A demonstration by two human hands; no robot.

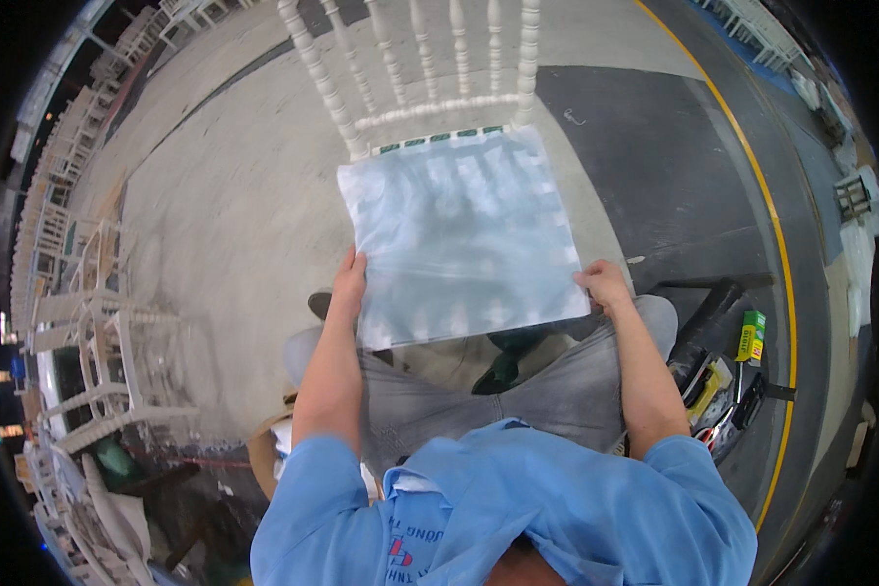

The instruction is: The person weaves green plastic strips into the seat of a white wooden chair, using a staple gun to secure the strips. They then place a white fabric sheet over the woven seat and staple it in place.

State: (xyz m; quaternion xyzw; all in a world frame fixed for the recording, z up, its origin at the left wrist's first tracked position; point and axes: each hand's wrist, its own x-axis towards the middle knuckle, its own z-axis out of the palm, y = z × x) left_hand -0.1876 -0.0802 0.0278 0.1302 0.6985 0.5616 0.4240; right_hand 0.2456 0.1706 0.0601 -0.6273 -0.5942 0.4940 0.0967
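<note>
In front of me stands a white chair (436,109) with turned spindles in its back. Over its seat lies a thin, whitish see-through sheet (464,234), nearly square, with the woven seat pattern showing faintly through. Green strips (440,139) peek out along the seat's back edge. My left hand (350,283) is closed at the left edge of the sheet, thumb on the side and the other fingers mostly hidden. At the right edge, near the front corner, my right hand (606,283) pinches the sheet between thumb and fingers.
Beside my right knee lie a black tube-shaped thing (710,313), a green and yellow box (751,337) and several hand tools (718,396). White chairs (98,342) stand stacked on the left, with more along the far left. A yellow line (767,195) crosses the floor on the right.
</note>
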